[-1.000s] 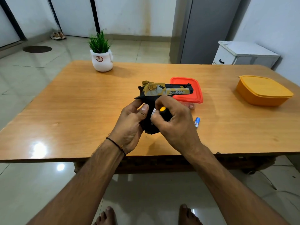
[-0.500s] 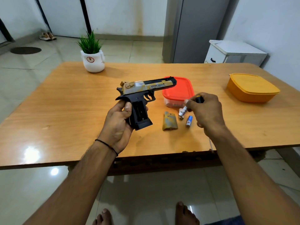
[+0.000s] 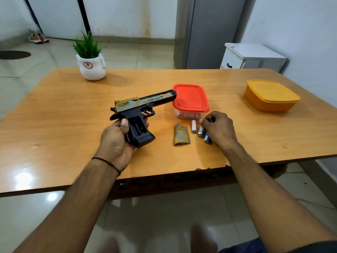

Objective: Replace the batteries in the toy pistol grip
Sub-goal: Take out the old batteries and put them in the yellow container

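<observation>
While its grip compartment sits open, the toy pistol (image 3: 140, 114) is held above the wooden table (image 3: 73, 114) in the closed left hand (image 3: 116, 141). Nearby, the curled right hand (image 3: 218, 129) holds a screwdriver beside three loose batteries (image 3: 200, 131) and the removed cover (image 3: 180, 134).

Black-and-gold toy pistol (image 3: 144, 106), red-lidded box (image 3: 190, 98), orange tub (image 3: 269, 95).

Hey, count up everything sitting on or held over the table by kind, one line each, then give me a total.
Toy pistol, held in the left hand: 1
Grip cover: 1
Loose batteries, by the right hand: 3
Lidded containers, red and yellow: 2
Potted plant: 1
Total: 8
</observation>
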